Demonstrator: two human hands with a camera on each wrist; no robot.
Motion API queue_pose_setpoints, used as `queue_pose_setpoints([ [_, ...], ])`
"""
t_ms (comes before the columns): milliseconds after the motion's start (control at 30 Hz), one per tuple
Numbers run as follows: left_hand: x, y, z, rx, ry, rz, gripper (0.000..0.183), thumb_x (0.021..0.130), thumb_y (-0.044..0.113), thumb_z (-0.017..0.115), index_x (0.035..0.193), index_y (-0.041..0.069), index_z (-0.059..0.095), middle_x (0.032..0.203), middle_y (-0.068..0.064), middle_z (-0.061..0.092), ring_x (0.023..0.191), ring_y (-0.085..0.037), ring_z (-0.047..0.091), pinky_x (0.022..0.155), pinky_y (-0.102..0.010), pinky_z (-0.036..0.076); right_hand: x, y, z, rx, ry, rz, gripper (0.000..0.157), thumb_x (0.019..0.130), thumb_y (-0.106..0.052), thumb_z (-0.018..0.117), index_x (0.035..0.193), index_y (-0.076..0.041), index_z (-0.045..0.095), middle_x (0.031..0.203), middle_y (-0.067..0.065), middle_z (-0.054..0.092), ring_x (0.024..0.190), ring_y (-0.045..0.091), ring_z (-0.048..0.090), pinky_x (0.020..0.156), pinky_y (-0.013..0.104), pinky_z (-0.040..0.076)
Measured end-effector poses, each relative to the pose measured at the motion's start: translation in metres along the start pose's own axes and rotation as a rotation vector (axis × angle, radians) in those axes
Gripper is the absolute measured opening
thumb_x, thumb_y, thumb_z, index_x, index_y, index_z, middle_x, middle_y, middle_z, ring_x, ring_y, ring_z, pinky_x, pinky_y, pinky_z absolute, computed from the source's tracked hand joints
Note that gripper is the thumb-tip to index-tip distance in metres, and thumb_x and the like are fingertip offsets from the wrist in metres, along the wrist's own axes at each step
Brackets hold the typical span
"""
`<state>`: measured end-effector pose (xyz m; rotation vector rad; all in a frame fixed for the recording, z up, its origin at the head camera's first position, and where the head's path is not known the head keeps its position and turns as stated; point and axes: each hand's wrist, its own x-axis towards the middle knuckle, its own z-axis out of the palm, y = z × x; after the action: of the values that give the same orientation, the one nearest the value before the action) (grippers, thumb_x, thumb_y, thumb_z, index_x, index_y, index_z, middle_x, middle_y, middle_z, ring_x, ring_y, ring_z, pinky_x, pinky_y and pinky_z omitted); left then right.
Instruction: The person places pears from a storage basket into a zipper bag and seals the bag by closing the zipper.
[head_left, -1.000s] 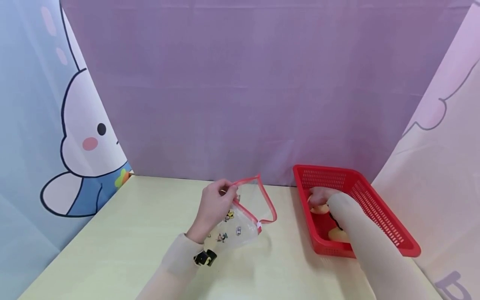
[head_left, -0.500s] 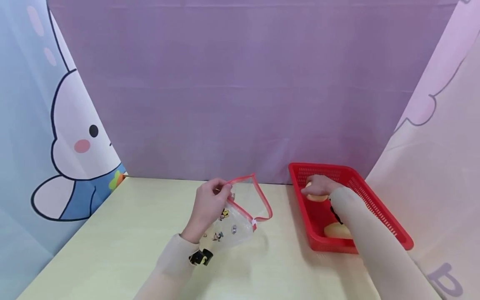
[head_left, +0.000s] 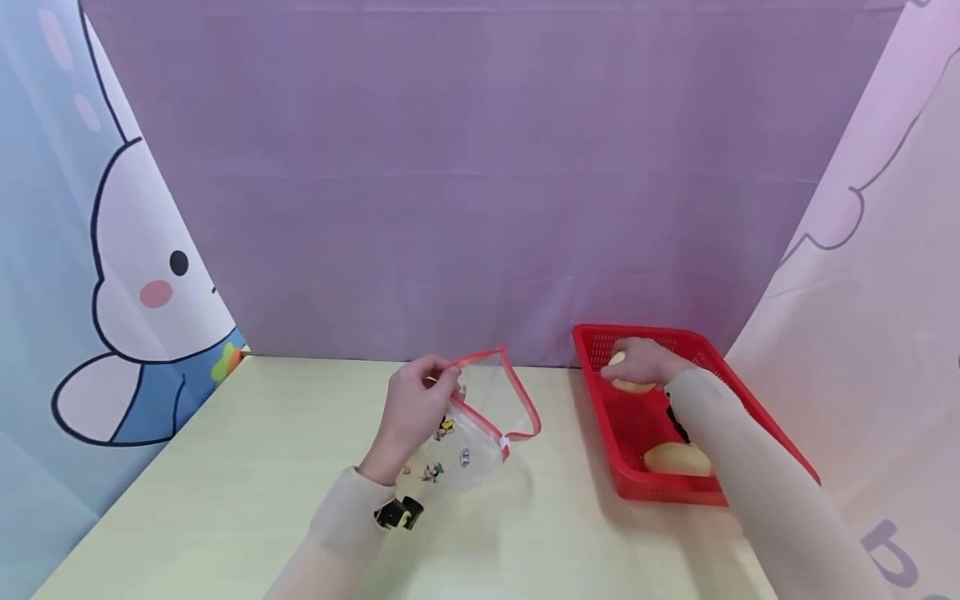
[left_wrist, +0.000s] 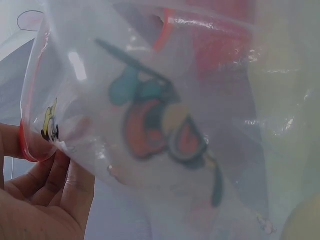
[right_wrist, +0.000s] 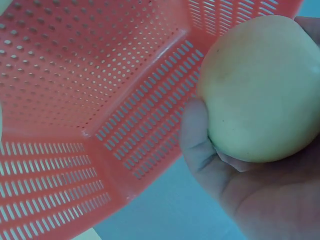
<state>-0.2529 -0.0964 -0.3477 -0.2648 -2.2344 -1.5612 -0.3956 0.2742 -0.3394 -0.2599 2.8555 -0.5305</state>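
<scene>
My left hand (head_left: 411,408) pinches the rim of a clear zip bag (head_left: 480,458) with red edging and cartoon prints. The bag's mouth gapes toward the right, and its printed film (left_wrist: 165,130) fills much of the left wrist view. Over the far left part of a red plastic basket (head_left: 633,487), my right hand (head_left: 647,362) grips a pale yellow mango (right_wrist: 260,90). Thumb and fingers wrap around its sides in the right wrist view. Another mango (head_left: 677,459) lies at the basket's near end, partly covered by the right forearm.
Both the bag and the basket are on a pale yellow table (head_left: 247,467). A purple curtain (head_left: 420,183) closes off the back. Printed cloths hang at left and right, the left one with a cartoon rabbit (head_left: 153,275).
My right hand has lifted the mango up from the basket's floor. The left hand keeps its hold on the bag's rim. The head view has shifted slightly.
</scene>
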Motion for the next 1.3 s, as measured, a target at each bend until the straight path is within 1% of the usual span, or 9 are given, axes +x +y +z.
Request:
queue_pose_setpoints([
  [100,0.0,0.001,0.001,-0.005,-0.004,0.001,0.016,0.1,0.013,0.062,0.096,0.002,0.073,0.077,-0.004,0.07,0.069,-0.02,0.061,0.054,-0.027,0.052,-0.004,-0.002,-0.004,0.008,0.031,-0.019,0.094,0.078,-0.049,0.079,0.15,-0.002,0.04,0.134,0.02,0.052,0.112,0.037,0.053,0.073,0.043,0.059],
  [200,0.001,0.002,0.002,-0.012,-0.008,0.001,0.017,0.1,0.013,0.061,0.097,0.0,0.073,0.077,-0.005,0.069,0.067,-0.02,0.062,0.053,-0.028,0.053,-0.007,-0.005,-0.007,0.03,0.054,-0.039,0.081,0.083,-0.045,0.074,0.145,-0.002,0.044,0.125,0.017,0.055,0.103,0.032,0.056,0.068,0.039,0.058],
  [267,0.001,0.002,0.002,-0.011,-0.012,-0.001,0.018,0.1,0.013,0.061,0.098,0.0,0.072,0.078,-0.005,0.069,0.066,-0.021,0.061,0.053,-0.028,0.053,-0.008,-0.007,-0.008,0.049,0.062,-0.043,0.074,0.083,-0.041,0.072,0.141,-0.003,0.046,0.119,0.015,0.056,0.098,0.03,0.057,0.066,0.037,0.057],
  [333,0.001,0.002,0.003,-0.009,-0.012,-0.002,0.017,0.1,0.013,0.061,0.098,0.0,0.072,0.078,-0.006,0.069,0.066,-0.02,0.061,0.053,-0.028,0.053,-0.01,-0.009,-0.01,0.059,0.068,-0.046,0.071,0.082,-0.039,0.072,0.138,-0.004,0.047,0.115,0.014,0.057,0.095,0.029,0.057,0.066,0.036,0.057],
  [500,0.001,0.001,0.003,-0.007,-0.01,-0.001,0.015,0.1,0.014,0.061,0.096,0.004,0.072,0.078,-0.005,0.07,0.066,-0.021,0.061,0.053,-0.028,0.054,-0.018,-0.017,-0.014,0.075,0.086,-0.066,0.067,0.081,-0.036,0.075,0.134,-0.004,0.048,0.113,0.012,0.058,0.095,0.028,0.057,0.068,0.036,0.057],
  [600,0.001,0.0,0.002,-0.008,-0.01,-0.003,0.015,0.1,0.014,0.061,0.096,0.004,0.072,0.078,-0.005,0.07,0.066,-0.021,0.061,0.054,-0.029,0.054,-0.023,-0.023,-0.016,0.09,0.102,-0.092,0.062,0.08,-0.035,0.076,0.129,-0.006,0.05,0.111,0.011,0.059,0.095,0.028,0.058,0.069,0.034,0.056],
  [867,0.002,0.0,0.002,-0.011,-0.01,0.004,0.017,0.1,0.013,0.061,0.097,0.0,0.072,0.078,-0.006,0.07,0.066,-0.02,0.061,0.054,-0.028,0.054,-0.033,-0.041,-0.019,0.089,0.151,-0.158,0.046,0.081,-0.032,0.074,0.116,-0.01,0.054,0.102,0.009,0.06,0.09,0.027,0.058,0.069,0.033,0.054],
  [1100,0.003,-0.001,0.003,-0.012,-0.004,0.003,0.016,0.1,0.014,0.061,0.096,0.003,0.072,0.078,-0.005,0.07,0.066,-0.02,0.061,0.054,-0.027,0.053,-0.04,-0.056,-0.015,0.102,0.218,-0.212,0.046,0.075,-0.029,0.079,0.112,-0.014,0.057,0.1,0.006,0.062,0.089,0.027,0.059,0.068,0.035,0.055],
  [1300,0.005,-0.002,0.003,-0.013,-0.009,0.014,0.018,0.1,0.013,0.062,0.097,0.0,0.072,0.078,-0.006,0.07,0.066,-0.02,0.061,0.053,-0.027,0.053,-0.042,-0.066,-0.009,0.147,0.248,-0.279,0.042,0.077,-0.03,0.079,0.112,-0.015,0.06,0.1,0.003,0.063,0.087,0.026,0.06,0.068,0.035,0.055],
])
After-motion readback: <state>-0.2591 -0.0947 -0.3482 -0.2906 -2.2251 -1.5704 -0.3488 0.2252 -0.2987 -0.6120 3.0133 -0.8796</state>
